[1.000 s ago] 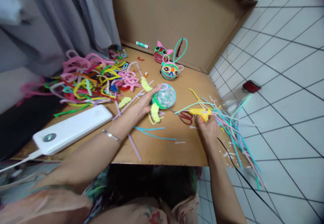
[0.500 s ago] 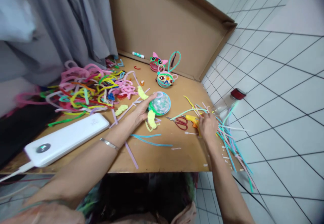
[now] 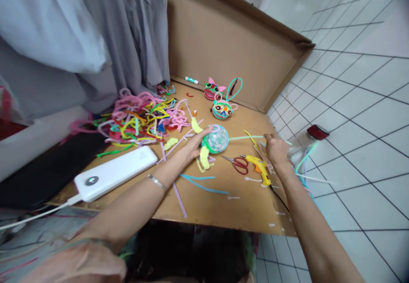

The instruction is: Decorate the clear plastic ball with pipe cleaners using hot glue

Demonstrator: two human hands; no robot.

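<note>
My left hand (image 3: 195, 145) grips a round craft piece (image 3: 218, 141) with a clear, glittery-looking face and a green-blue rim. Fluffy yellow pieces (image 3: 205, 157) lie close against it. A light green pipe cleaner (image 3: 245, 137) is pinched in my right hand (image 3: 276, 150), its free end reaching left to the rim of the round piece; whether the two touch I cannot tell. Below and left of that hand lie a yellow glue gun (image 3: 259, 166) and red-handled scissors (image 3: 240, 165).
A tangled heap of coloured pipe cleaners (image 3: 137, 116) covers the back left, near a white power bank (image 3: 116, 173). Two decorated animal-face balls (image 3: 223, 110) stand at the back before a cardboard wall (image 3: 230, 44). A red-lidded jar (image 3: 318, 132) is at the right edge.
My right hand has moved away from beside the glue gun, drawing the light green pipe cleaner with it. My left hand keeps its hold on the round piece. The camera view has shifted left.
</note>
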